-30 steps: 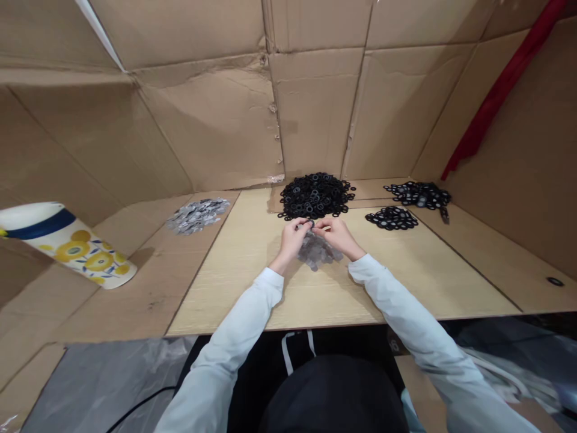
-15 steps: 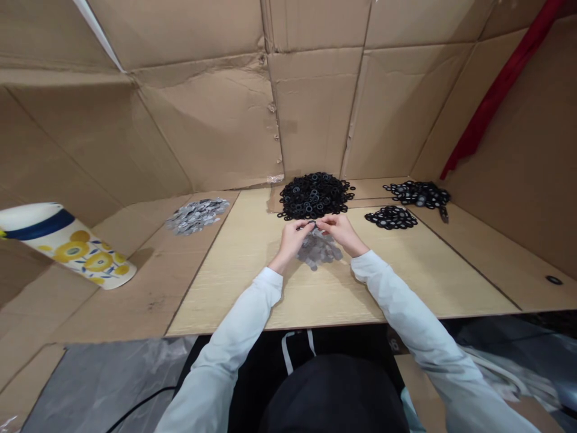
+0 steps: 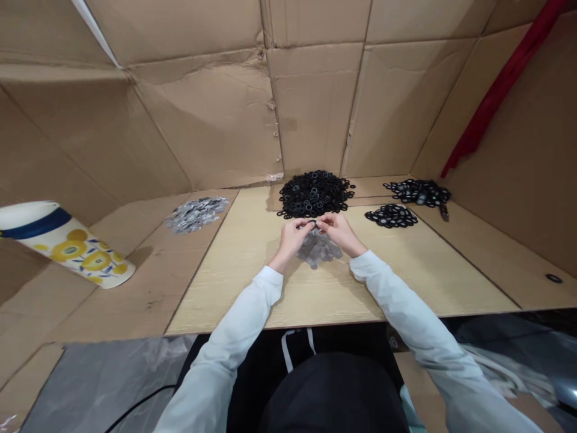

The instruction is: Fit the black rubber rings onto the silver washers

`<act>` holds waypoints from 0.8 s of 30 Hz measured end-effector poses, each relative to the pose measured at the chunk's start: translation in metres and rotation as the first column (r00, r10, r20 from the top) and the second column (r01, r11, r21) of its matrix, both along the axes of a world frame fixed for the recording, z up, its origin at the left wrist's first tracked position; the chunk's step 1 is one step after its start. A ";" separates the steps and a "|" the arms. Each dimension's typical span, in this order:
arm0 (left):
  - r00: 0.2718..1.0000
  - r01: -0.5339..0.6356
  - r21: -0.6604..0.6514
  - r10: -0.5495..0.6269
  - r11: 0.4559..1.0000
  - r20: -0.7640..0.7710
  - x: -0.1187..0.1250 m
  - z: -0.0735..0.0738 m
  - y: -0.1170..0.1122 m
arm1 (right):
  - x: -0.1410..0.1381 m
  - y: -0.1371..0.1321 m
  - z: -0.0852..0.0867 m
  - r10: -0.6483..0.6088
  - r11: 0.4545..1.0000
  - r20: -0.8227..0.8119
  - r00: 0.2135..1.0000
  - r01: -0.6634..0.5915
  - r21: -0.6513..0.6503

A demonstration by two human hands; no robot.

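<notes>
My left hand (image 3: 292,236) and my right hand (image 3: 339,231) meet fingertip to fingertip over a small heap of grey discs (image 3: 319,251) on the wooden board (image 3: 252,264). Both pinch a small black ring (image 3: 312,224) between them. Just beyond the hands lies a big pile of black rings (image 3: 313,193). Whether a grey disc is also in the fingers I cannot make out.
A second heap of grey discs (image 3: 196,213) lies at the back left. Two piles of black rings with grey centres (image 3: 391,216) (image 3: 418,192) sit at the right. A flowered cup (image 3: 63,243) lies on its side at the left. Cardboard walls enclose the bench; one loose ring (image 3: 553,278) lies far right.
Both hands rose a little and drew slightly farther from me over the grey heap, still pinched together on the ring. Nothing else moved.
</notes>
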State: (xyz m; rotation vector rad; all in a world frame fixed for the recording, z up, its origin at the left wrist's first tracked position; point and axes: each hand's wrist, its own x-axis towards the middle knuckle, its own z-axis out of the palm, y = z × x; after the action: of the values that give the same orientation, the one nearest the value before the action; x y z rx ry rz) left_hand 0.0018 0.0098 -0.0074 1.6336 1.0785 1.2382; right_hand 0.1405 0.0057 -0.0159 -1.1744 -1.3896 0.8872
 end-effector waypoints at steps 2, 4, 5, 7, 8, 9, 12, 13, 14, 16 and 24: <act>1.000 0.003 -0.003 -0.003 1.000 0.008 0.000 0.002 -0.002 | 0.001 -0.001 0.002 0.010 1.000 -0.018 1.000 -0.010 -0.014; 0.999 0.016 -0.012 -0.015 1.000 0.028 0.000 0.004 -0.003 | 0.003 -0.002 0.005 -0.003 1.000 -0.027 1.000 0.003 -0.025; 0.999 0.021 -0.019 -0.020 1.000 0.045 0.000 0.005 -0.003 | 0.004 -0.003 0.005 -0.019 0.999 -0.027 0.999 0.018 -0.028; 0.996 0.023 -0.043 -0.019 0.999 0.091 0.000 0.006 -0.002 | 0.004 -0.003 0.006 -0.045 0.999 -0.024 0.999 0.045 -0.030; 0.993 0.026 -0.059 -0.019 0.998 0.117 0.000 0.006 -0.001 | 0.004 -0.003 0.006 -0.053 0.998 -0.027 0.998 0.053 -0.031; 0.989 0.033 -0.076 -0.022 0.997 0.144 -0.001 0.005 -0.001 | 0.004 -0.003 0.006 -0.058 0.998 -0.035 0.998 0.056 -0.031; 0.977 0.064 -0.144 -0.033 0.988 0.213 -0.002 0.004 0.000 | 0.002 -0.004 0.007 -0.055 0.998 -0.077 0.996 0.052 -0.033; 0.971 0.077 -0.169 -0.036 0.983 0.234 -0.002 0.004 0.000 | 0.002 -0.004 0.008 -0.052 0.998 -0.094 0.994 0.048 -0.038; 0.966 0.092 -0.193 -0.040 0.977 0.257 -0.002 0.003 0.000 | 0.002 -0.005 0.009 -0.045 0.998 -0.114 0.992 0.040 -0.048; 0.954 0.129 -0.236 -0.055 0.963 0.296 -0.003 0.001 0.000 | 0.002 -0.006 0.011 -0.020 0.997 -0.162 0.987 0.007 -0.078; 0.943 0.171 -0.224 -0.094 0.959 0.320 -0.003 -0.002 0.002 | 0.000 -0.009 0.012 -0.053 0.992 -0.159 0.986 0.034 -0.120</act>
State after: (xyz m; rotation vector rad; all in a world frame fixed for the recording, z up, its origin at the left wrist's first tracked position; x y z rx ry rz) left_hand -0.0016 0.0122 -0.0094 1.2529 0.8730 1.1687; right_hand 0.1403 -0.0038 -0.0035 -1.1889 -1.1902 1.0217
